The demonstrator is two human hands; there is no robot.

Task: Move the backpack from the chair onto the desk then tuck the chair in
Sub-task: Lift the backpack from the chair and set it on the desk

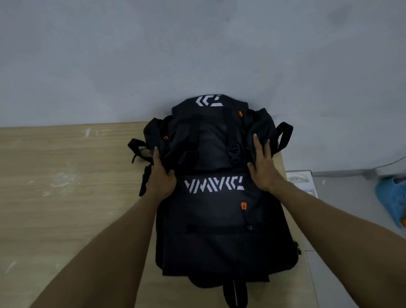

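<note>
A black backpack [220,215] with white lettering and orange zip pulls lies flat on the light wooden desk [62,201], near the desk's right end, its top against the grey wall. My left hand [161,175] presses on the pack's left side, thumb on the front panel and fingers along the edge. On the right side, my right hand [264,168] does the same, fingers reaching up over the side pocket. Both hands rest on the fabric with fingers extended. The chair is out of view.
A grey wall [188,45] rises directly behind the desk. Beyond the desk's right edge, a white box-like object [301,177] sits on the floor. Further right are a blue and orange item [403,201] and a clear curved object [404,162].
</note>
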